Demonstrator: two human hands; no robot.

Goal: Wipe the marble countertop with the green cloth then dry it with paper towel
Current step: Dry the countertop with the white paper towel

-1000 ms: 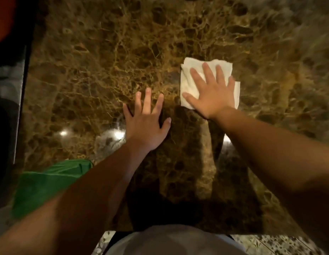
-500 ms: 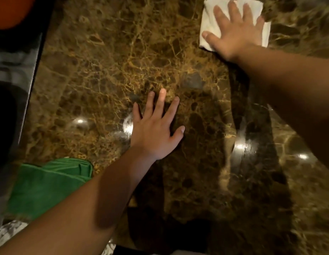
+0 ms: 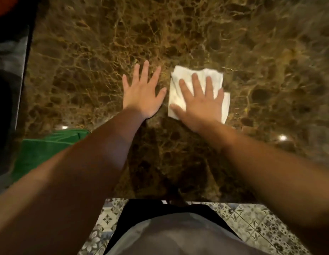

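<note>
A folded white paper towel [image 3: 180,85] lies on the brown veined marble countertop [image 3: 261,74] near the middle. My right hand [image 3: 200,102] presses flat on the towel with straight, spread fingers. Just to its left, my left hand [image 3: 141,92] rests flat on the bare marble, fingers spread, holding nothing. The green cloth [image 3: 44,151] lies crumpled at the counter's near left corner, partly hidden under my left forearm.
A dark appliance or sink edge [image 3: 11,70] borders the counter on the left. The counter's front edge runs just above the patterned floor tiles [image 3: 252,223] below. Ceiling lights reflect on the polished stone.
My right hand has slid the paper towel back from the far right toward me, ending beside my left hand. The left hand stays planted on the marble.
</note>
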